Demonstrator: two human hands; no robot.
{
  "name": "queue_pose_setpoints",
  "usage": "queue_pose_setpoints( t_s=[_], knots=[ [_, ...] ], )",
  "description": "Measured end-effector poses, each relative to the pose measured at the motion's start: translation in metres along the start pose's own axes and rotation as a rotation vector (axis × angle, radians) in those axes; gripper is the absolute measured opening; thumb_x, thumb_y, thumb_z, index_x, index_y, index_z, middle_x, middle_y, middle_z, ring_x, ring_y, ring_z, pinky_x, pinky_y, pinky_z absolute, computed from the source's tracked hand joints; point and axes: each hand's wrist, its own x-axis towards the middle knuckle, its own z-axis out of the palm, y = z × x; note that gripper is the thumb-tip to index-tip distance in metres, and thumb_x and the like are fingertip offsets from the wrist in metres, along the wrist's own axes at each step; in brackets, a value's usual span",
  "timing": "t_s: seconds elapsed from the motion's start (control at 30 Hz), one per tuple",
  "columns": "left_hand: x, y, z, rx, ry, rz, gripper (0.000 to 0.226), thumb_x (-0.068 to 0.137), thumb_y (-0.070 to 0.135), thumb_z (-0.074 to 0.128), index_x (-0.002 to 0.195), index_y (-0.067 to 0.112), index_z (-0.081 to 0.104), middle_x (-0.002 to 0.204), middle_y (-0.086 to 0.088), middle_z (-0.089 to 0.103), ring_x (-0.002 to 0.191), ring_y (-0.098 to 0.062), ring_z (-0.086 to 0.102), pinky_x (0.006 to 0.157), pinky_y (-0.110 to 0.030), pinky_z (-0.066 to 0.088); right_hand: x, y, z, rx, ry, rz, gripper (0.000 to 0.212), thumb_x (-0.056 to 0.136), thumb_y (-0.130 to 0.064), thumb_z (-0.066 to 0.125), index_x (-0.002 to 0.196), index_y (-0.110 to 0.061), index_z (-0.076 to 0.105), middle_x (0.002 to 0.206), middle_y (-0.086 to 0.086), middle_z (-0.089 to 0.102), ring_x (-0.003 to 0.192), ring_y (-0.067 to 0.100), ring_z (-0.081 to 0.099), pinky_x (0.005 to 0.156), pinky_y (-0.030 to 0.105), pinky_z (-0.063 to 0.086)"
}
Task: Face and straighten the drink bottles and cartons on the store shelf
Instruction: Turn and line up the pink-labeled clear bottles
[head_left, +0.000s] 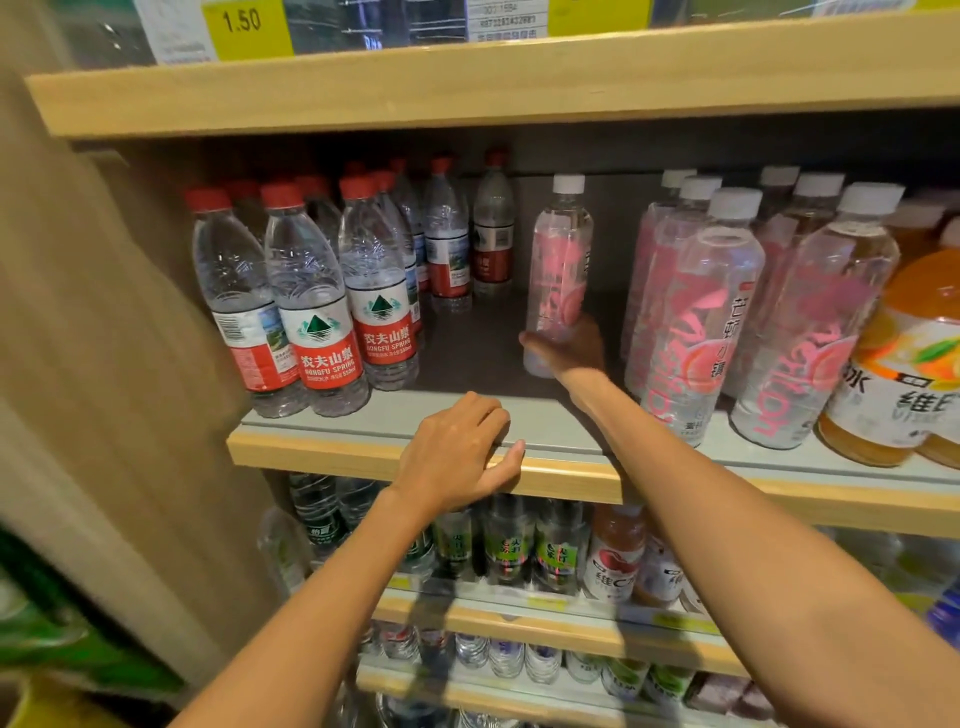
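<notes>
My right hand (569, 353) reaches into the middle shelf and grips the lower part of a clear bottle with a pink label and white cap (558, 260), which stands upright and alone deep in a gap. My left hand (457, 452) rests on the front edge of that shelf (311, 452), fingers curled over the lip. Left of the gap stand rows of red-capped water bottles (322, 312). On the right stand more pink-label bottles (696, 322), near the front.
Orange juice bottles (904, 374) stand at the far right of the shelf. A wooden side panel (104, 322) closes the left. The shelf above (467, 78) carries price tags. Lower shelves (545, 618) hold several small bottles.
</notes>
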Motion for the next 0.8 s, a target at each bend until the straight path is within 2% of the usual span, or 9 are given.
queue_pose_setpoints(
  t_s=[0.1, 0.2, 0.3, 0.33, 0.47, 0.53, 0.6, 0.7, 0.8],
  knots=[
    [0.0, 0.002, -0.001, 0.003, -0.013, -0.007, 0.042, 0.09, 0.044, 0.039, 0.085, 0.009, 0.063, 0.089, -0.003, 0.062, 0.08, -0.019, 0.057, 0.052, -0.033, 0.046, -0.021, 0.0, -0.012, -0.004, 0.023, -0.028, 0.062, 0.075, -0.027, 0.079, 0.127, -0.012, 0.048, 0.125, 0.006, 0.056, 0.114, 0.021, 0.054, 0.088, 0.021, 0.041],
    [0.001, 0.005, -0.003, -0.067, -0.046, -0.102, 0.045, 0.09, 0.047, 0.036, 0.091, 0.012, 0.064, 0.096, 0.0, 0.063, 0.089, -0.018, 0.057, 0.063, -0.034, 0.047, -0.049, -0.004, -0.032, 0.002, 0.035, -0.101, 0.052, 0.072, -0.03, 0.08, 0.114, -0.012, 0.057, 0.105, 0.002, 0.061, 0.091, 0.014, 0.058, 0.072, 0.019, 0.044],
    [0.009, 0.012, -0.011, -0.331, 0.001, -0.332, 0.026, 0.096, 0.037, 0.046, 0.097, 0.019, 0.063, 0.099, 0.005, 0.065, 0.092, -0.014, 0.058, 0.073, -0.031, 0.045, -0.075, -0.015, -0.05, -0.129, 0.081, -0.18, 0.035, 0.067, -0.038, 0.08, 0.086, -0.015, 0.063, 0.08, -0.003, 0.064, 0.072, 0.013, 0.061, 0.054, 0.016, 0.039],
    [0.015, 0.016, -0.018, -0.464, 0.061, -0.414, 0.019, 0.098, 0.032, 0.048, 0.098, 0.021, 0.063, 0.1, 0.005, 0.066, 0.092, -0.013, 0.06, 0.076, -0.03, 0.045, -0.085, -0.019, -0.056, -0.139, 0.075, -0.201, 0.036, 0.065, -0.038, 0.081, 0.086, -0.017, 0.059, 0.078, -0.006, 0.061, 0.069, 0.01, 0.059, 0.052, 0.016, 0.038],
    [0.057, 0.043, -0.06, -1.041, 0.258, -0.653, 0.019, 0.101, 0.03, 0.045, 0.101, 0.021, 0.062, 0.104, -0.003, 0.069, 0.099, -0.017, 0.066, 0.09, -0.034, 0.05, -0.122, -0.027, -0.076, -0.11, -0.038, -0.275, 0.051, 0.066, -0.029, 0.082, 0.103, -0.014, 0.05, 0.09, -0.001, 0.062, 0.08, 0.017, 0.062, 0.067, 0.031, 0.051],
    [0.072, 0.058, -0.079, -1.239, 0.29, -0.655, 0.026, 0.1, 0.037, 0.045, 0.106, 0.018, 0.062, 0.104, -0.003, 0.068, 0.095, -0.015, 0.066, 0.084, -0.031, 0.052, -0.141, -0.028, -0.081, -0.118, -0.075, -0.284, 0.052, 0.067, -0.029, 0.081, 0.105, -0.011, 0.05, 0.092, 0.004, 0.065, 0.081, 0.022, 0.064, 0.072, 0.04, 0.054],
    [0.08, 0.073, -0.09, -1.319, 0.308, -0.652, 0.028, 0.097, 0.041, 0.049, 0.105, 0.016, 0.061, 0.101, -0.002, 0.067, 0.089, -0.01, 0.065, 0.076, -0.025, 0.05, -0.156, -0.027, -0.083, -0.124, -0.073, -0.292, 0.052, 0.066, -0.029, 0.08, 0.104, -0.01, 0.05, 0.091, 0.005, 0.065, 0.079, 0.022, 0.064, 0.071, 0.04, 0.054],
    [0.082, 0.094, -0.092, -1.3, 0.35, -0.703, 0.034, 0.087, 0.043, 0.066, 0.108, 0.016, 0.06, 0.099, 0.003, 0.068, 0.086, -0.004, 0.067, 0.072, -0.019, 0.051, -0.174, -0.022, -0.083, -0.128, -0.048, -0.328, 0.047, 0.067, -0.021, 0.079, 0.099, -0.013, 0.047, 0.087, 0.003, 0.062, 0.075, 0.018, 0.06, 0.062, 0.026, 0.048],
    [0.083, 0.109, -0.09, -1.183, 0.456, -0.788, 0.049, 0.072, 0.045, 0.079, 0.11, 0.019, 0.062, 0.1, 0.004, 0.069, 0.089, -0.007, 0.067, 0.08, -0.025, 0.053, -0.185, -0.017, -0.082, -0.139, -0.047, -0.362, 0.051, 0.068, -0.022, 0.081, 0.097, -0.019, 0.039, 0.086, -0.003, 0.054, 0.073, 0.006, 0.05, 0.055, 0.009, 0.038]
  ],
)
